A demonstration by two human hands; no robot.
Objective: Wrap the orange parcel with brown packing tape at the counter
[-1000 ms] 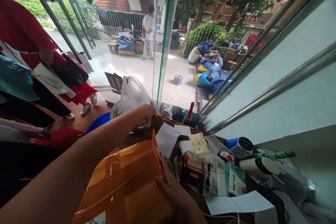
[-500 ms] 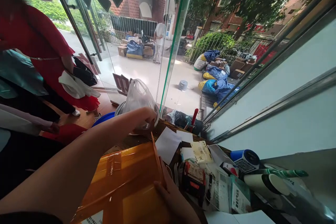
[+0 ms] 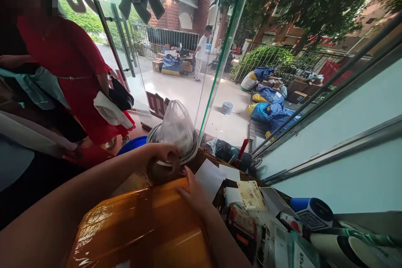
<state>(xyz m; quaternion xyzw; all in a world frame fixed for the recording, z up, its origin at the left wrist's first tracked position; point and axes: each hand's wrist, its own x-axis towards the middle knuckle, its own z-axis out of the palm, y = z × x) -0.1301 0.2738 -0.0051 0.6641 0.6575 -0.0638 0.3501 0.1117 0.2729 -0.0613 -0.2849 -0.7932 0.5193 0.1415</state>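
A box wrapped in shiny amber packing tape (image 3: 135,222) lies in front of me at the bottom of the head view. My left hand (image 3: 168,155) is closed around a roll of brown tape (image 3: 157,171) just beyond the box's far edge. The hand hides part of the roll. At the far right corner of the box is my right hand (image 3: 196,194), its thumb on top and its fingers bent over the edge. Behind my left hand stands a translucent plastic bag (image 3: 177,123) amid a pale coil (image 3: 191,146).
White papers (image 3: 209,180), a yellow packet (image 3: 251,194) and a blue cylinder (image 3: 310,213) crowd the right side. A blue tub (image 3: 133,144) is beyond my left arm. People stand at left, one in a red dress (image 3: 75,79). A glass pane (image 3: 216,75) rises ahead.
My left hand has come down and nearer to the box with the tape roll. My right hand has shifted from the box's side to its far corner. The whole view has swung slightly left.
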